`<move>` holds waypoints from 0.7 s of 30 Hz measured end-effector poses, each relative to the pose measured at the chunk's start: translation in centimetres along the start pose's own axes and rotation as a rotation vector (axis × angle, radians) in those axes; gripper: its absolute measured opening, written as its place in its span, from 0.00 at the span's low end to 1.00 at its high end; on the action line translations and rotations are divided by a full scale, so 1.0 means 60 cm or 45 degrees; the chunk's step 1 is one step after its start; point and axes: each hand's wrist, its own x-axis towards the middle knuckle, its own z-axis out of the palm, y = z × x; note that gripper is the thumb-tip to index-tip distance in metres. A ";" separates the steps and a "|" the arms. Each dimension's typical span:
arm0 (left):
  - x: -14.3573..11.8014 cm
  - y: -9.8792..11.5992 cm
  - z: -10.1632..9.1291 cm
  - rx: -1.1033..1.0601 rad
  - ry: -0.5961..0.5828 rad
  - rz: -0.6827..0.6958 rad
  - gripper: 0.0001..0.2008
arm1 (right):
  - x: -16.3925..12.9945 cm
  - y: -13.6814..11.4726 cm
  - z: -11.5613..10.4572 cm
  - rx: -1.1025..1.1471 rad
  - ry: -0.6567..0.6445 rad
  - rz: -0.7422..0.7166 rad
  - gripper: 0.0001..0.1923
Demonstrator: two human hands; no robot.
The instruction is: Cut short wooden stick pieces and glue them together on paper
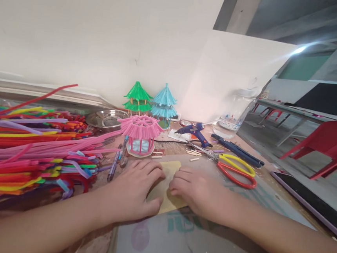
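Because both palms lie flat with fingers spread, the left hand (134, 192) and right hand (198, 194) seem to pin the yellow sheet (167, 189) against the counter (271, 198); neither grip closes around anything, each only presses down. The sheet lies just in front of the pink pavilion model (140, 134), with the scissors (235, 169) to the model's right and the pipe cleaners (30, 150) heaped to its left. Much of the sheet hides beneath the hands, so its outline stays unclear.
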 end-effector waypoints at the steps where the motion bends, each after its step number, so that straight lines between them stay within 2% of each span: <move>1: 0.000 0.000 -0.001 -0.004 -0.005 -0.005 0.15 | 0.000 -0.001 0.000 0.026 -0.011 0.009 0.10; 4: 0.000 0.001 -0.002 -0.022 -0.005 -0.015 0.16 | 0.002 -0.005 -0.001 0.100 -0.044 0.009 0.09; 8: -0.001 0.000 -0.002 -0.020 -0.013 -0.019 0.16 | 0.002 -0.004 -0.002 0.041 -0.028 0.031 0.11; 12: 0.001 0.000 0.000 0.000 -0.025 -0.014 0.17 | 0.001 0.003 -0.003 0.075 -0.060 -0.028 0.10; 15: 0.003 0.000 0.000 0.016 -0.028 -0.009 0.17 | 0.000 0.005 -0.002 -0.031 -0.014 -0.017 0.10; 19: 0.004 -0.001 -0.001 0.020 -0.041 -0.003 0.17 | -0.002 0.006 -0.003 0.053 -0.031 -0.085 0.09; 21: 0.004 -0.002 0.000 0.028 -0.032 0.006 0.16 | -0.001 0.016 -0.003 0.006 -0.005 -0.014 0.09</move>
